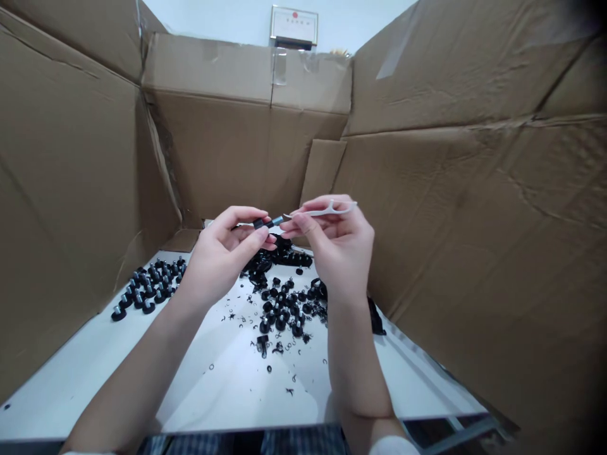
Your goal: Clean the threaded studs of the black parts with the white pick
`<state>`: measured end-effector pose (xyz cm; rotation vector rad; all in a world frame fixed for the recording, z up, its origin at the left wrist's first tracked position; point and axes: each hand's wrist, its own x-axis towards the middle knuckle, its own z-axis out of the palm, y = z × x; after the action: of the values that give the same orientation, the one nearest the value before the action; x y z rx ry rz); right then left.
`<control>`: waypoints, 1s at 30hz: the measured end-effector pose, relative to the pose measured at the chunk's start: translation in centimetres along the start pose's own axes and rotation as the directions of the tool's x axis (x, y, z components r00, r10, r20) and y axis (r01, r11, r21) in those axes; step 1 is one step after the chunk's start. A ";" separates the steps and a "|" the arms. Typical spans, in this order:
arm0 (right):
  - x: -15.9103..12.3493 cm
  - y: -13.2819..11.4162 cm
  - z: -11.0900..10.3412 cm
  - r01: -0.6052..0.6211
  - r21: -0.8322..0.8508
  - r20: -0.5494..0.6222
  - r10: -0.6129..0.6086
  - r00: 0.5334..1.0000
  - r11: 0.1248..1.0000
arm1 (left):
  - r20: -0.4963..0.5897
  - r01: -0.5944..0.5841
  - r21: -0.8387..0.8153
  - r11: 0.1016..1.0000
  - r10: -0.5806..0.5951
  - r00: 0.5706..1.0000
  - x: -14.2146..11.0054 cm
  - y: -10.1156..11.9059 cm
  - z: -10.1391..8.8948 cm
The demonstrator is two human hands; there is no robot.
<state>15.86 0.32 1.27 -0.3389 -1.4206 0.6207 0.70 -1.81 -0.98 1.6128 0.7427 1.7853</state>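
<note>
My left hand (222, 256) pinches a small black rubber foot with a metal threaded stud (265, 222) between thumb and fingertips. My right hand (334, 243) grips a white plastic floss pick (329, 210), whose pointed end reaches the metal stud. Below my hands, several more black feet with studs (282, 309) stand loosely on the white table (237, 392). A neat cluster of similar feet (147, 285) sits to the left. A heap of black pieces (277, 256) lies partly hidden behind my hands.
Tiny black rings and scraps (239, 322) are scattered across the white tabletop. Tall brown cardboard panels (474, 221) rise on the left, right and far sides. A framed certificate (294, 25) hangs on the wall above. The table's near edge runs along the bottom.
</note>
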 end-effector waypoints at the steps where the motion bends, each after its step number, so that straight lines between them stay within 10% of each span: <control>1: 0.0 -0.1 -0.1 0.017 0.001 -0.015 -0.017 1.000 1.000 | -0.004 -0.002 -0.006 1.000 0.002 1.000 0.1 0.0 0.1; 30: -1.6 1.0 1.0 0.296 -0.127 -0.059 -0.305 0.951 0.947 | 0.028 0.094 -0.074 0.993 -0.092 0.995 0.4 1.0 0.5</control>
<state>14.69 0.02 -0.46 -0.2288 -1.4010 0.2729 1.05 -2.20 0.08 1.5231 0.7187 1.7044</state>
